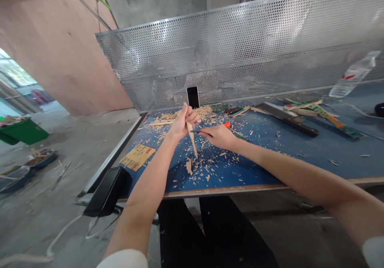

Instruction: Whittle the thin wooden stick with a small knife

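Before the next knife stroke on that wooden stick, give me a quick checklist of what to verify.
1. Left hand grips the wooden stick firmly: ok.
2. Right hand holds the orange-handled knife: ok.
3. Blade edge clear of left fingers: cannot tell.
4. Stick tip braced on the blue table: cannot tell.
5. Phone stands clear of the hands: ok.
6. Work area free of shavings: not ok.

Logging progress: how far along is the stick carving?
Done: much shaving, judging by the wood chips strewn over the blue table. In hand: left hand grips the wooden stick, tip down; right hand holds an orange-handled knife to it. Left: cannot tell; uncut sticks lie behind.
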The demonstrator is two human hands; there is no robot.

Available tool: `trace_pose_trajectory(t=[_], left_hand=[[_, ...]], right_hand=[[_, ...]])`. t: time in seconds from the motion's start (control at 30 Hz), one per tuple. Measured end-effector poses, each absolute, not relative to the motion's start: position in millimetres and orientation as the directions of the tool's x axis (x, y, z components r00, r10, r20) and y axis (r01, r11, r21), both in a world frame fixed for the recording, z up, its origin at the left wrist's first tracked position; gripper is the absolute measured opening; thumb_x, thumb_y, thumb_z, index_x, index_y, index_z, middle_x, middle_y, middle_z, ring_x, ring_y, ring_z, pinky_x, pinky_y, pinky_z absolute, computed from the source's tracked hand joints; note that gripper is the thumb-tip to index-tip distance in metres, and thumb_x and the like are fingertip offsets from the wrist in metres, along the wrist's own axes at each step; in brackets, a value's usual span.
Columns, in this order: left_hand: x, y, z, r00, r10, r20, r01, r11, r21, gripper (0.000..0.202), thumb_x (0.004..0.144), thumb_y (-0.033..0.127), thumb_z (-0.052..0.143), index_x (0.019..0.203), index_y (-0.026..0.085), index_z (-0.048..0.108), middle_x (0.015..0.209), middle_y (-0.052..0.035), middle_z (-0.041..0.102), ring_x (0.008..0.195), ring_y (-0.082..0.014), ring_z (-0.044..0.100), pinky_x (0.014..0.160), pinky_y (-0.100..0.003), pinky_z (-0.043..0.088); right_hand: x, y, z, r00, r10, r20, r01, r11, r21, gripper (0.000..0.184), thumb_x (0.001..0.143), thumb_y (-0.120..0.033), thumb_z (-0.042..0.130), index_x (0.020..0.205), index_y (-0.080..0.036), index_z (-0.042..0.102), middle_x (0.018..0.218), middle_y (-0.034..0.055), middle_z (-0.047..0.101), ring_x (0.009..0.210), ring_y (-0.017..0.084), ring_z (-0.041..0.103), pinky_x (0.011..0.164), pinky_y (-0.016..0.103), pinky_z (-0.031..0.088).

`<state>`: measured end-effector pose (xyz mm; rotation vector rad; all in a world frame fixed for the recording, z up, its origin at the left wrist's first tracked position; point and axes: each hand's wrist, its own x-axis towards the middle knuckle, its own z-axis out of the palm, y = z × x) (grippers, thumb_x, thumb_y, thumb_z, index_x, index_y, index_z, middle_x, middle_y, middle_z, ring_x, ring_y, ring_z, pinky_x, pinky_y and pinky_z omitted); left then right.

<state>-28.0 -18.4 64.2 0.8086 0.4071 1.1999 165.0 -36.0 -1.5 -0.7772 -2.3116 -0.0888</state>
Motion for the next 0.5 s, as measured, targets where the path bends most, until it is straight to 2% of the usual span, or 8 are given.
trace_pose_trajectory(t=[0.1, 0.3, 0.5], left_hand=[[-27, -19, 64, 0.351, 0.926, 0.140, -0.660, 0.138, 0.738, 0.059, 0.098, 0.053, 0.069, 0.061, 0.022, 0.035, 0.048, 0.0084, 0.027, 0.045, -0.0095, 0.039, 0.063, -0.027, 0.052], [-29, -14, 57, 0.365, 0.914, 0.178, -0.679, 0.130, 0.723, 0.057, 0.101, 0.052, 0.064, 0.062, 0.021, 0.037, 0.048, 0.0081, 0.029, 0.045, -0.0089, 0.041, 0.063, -0.026, 0.051], [-28, -15, 58, 0.342, 0.932, 0.121, -0.674, 0.154, 0.722, 0.057, 0.100, 0.054, 0.064, 0.061, 0.022, 0.038, 0.047, 0.0078, 0.028, 0.045, -0.0096, 0.040, 0.063, -0.028, 0.050]], right_hand=[[161, -34, -3, -0.575, 0.511, 0.639, 0.565, 0.813, -0.141, 0.042, 0.112, -0.042, 0.044, 0.107, -0.019, 0.079, 0.085, 0.0074, 0.079, 0.069, 0.018, 0.066, 0.066, 0.030, 0.040], [157, -40, -4, -0.572, 0.605, 0.553, 0.575, 0.777, -0.255, 0.041, 0.112, -0.040, 0.044, 0.102, -0.020, 0.078, 0.076, 0.0045, 0.075, 0.061, 0.016, 0.059, 0.063, 0.030, 0.034], [161, -42, 9, -0.635, 0.601, 0.486, 0.588, 0.783, -0.201, 0.041, 0.110, -0.041, 0.046, 0.101, -0.021, 0.081, 0.075, 0.0055, 0.075, 0.061, 0.018, 0.059, 0.064, 0.031, 0.034]])
